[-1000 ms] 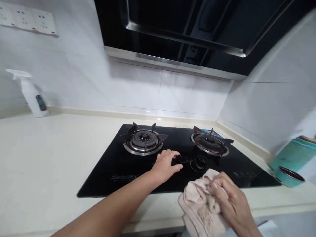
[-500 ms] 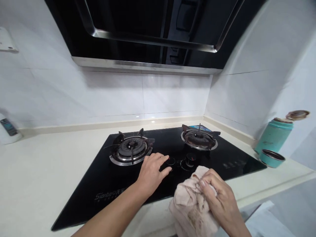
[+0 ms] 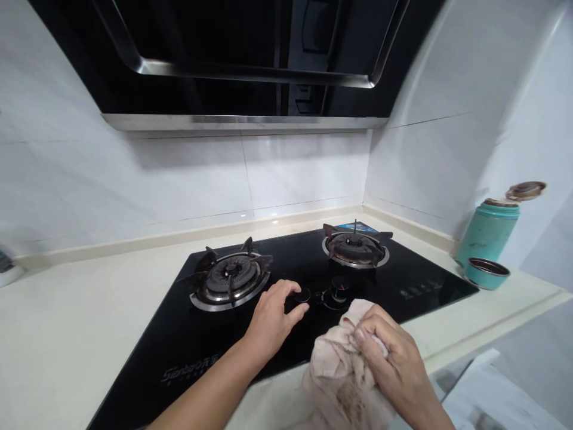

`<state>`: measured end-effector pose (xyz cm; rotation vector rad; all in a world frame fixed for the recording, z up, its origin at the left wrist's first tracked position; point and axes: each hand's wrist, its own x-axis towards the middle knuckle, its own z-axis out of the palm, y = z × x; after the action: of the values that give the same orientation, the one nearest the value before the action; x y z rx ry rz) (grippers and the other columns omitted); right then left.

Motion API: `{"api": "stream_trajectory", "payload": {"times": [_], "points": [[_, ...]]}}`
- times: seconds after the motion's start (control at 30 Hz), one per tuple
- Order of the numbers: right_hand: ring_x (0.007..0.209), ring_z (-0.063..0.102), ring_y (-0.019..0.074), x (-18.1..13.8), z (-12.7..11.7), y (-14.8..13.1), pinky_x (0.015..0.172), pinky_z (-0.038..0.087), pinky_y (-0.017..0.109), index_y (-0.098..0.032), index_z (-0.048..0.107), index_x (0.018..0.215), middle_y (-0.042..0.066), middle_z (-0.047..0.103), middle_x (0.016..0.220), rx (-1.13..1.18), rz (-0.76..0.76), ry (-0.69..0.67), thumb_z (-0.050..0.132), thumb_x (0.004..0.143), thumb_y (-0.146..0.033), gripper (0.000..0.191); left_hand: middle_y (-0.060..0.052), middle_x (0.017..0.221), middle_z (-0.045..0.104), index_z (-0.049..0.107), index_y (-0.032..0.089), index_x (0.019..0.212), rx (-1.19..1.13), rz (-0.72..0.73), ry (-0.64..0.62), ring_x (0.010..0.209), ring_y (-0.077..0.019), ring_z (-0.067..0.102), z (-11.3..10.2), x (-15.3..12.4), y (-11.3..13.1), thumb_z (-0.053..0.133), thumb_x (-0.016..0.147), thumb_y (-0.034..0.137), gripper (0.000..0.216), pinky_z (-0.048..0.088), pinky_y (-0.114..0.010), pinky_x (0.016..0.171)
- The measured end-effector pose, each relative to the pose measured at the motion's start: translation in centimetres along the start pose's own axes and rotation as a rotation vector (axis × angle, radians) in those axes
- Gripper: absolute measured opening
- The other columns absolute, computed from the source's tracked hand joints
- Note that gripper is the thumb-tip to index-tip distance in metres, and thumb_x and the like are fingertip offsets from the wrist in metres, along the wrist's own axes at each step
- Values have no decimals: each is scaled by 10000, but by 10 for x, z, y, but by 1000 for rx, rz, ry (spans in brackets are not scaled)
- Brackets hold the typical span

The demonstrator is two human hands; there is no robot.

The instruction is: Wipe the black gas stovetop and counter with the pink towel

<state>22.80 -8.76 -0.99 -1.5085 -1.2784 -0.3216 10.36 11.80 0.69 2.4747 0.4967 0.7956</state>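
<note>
My left hand (image 3: pixel 274 313) reaches over the black gas stove (image 3: pixel 268 364), thumb and fingers curled around the left stove knob (image 3: pixel 302 295). To its right stands the second stove knob (image 3: pixel 340 289), with a red mark and nothing touching it. A crumpled, pale pink rag (image 3: pixel 333 364) with brown stains is bunched in my closed right hand (image 3: pixel 394 352), at the stove's front edge. Behind my left hand sits the left burner (image 3: pixel 231 273) with its pan support. The right burner (image 3: pixel 356 246) lies farther back.
A black range hood (image 3: pixel 233 95) hangs low over the stove. On the right of the counter (image 3: pixel 89 334) stand a turquoise flask (image 3: pixel 490 230) with its lid raised and a small turquoise cup (image 3: pixel 487 275). A white bottle (image 3: pixel 8 269) is cut off at the left edge.
The camera view has shifted slightly, so the stove and flask appear farther left. My left fingers have turned a little at the left knob. My right hand still grips the rag.
</note>
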Motion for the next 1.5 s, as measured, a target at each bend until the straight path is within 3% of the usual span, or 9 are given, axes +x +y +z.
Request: {"api": "stream_trajectory", "payload": {"times": [0.2, 0.4, 0.63, 0.9, 1.2, 1.5], "points": [[668, 555, 132, 1, 0, 0, 617, 429, 256, -223, 518, 720, -14, 547, 728, 5, -12, 4, 489, 1020, -259, 303, 6, 1007, 635, 566, 246, 983, -11, 7, -15, 943, -190, 611, 1, -2, 2, 657, 885, 200, 141, 460, -365, 897], [666, 551, 129, -1, 0, 4, 618, 427, 253, -224, 514, 723, -19, 532, 726, 4, -27, -14, 494, 1019, -250, 298, 1, 1051, 660, 571, 248, 1056, -62, -72, -5, 992, -202, 619, 3, -2, 1, 707, 847, 190, 256, 455, -364, 903], [667, 544, 130, -2, -1, 3, 608, 419, 252, -224, 524, 724, -16, 535, 728, -5, -20, -4, 494, 1018, -257, 297, -1, 1044, 643, 591, 252, 1028, -43, 17, -6, 976, -191, 614, 1, -3, 2, 679, 880, 183, 186, 451, -365, 916], [695, 567, 153, -4, 0, 4, 628, 439, 269, -230, 544, 724, 0, 563, 746, -8, 0, -21, 487, 1020, -290, 308, 4, 1042, 662, 589, 257, 1065, -43, -32, 21, 987, -198, 630, 4, -4, 1, 714, 847, 176, 264, 466, -353, 898], [694, 568, 139, -2, -3, 3, 638, 436, 261, -231, 540, 733, -10, 553, 751, 10, -8, -34, 483, 1024, -261, 298, 9, 1010, 642, 584, 247, 1004, -5, 10, 12, 953, -188, 618, 2, -5, 4, 688, 876, 183, 177, 459, -350, 890], [690, 556, 150, -4, -1, 4, 637, 432, 275, -235, 539, 739, -3, 553, 746, 3, -4, -35, 479, 1028, -273, 297, -6, 1072, 650, 579, 256, 1066, 6, -7, -15, 994, -200, 614, 2, -5, 4, 678, 893, 206, 205, 449, -379, 918]]}}
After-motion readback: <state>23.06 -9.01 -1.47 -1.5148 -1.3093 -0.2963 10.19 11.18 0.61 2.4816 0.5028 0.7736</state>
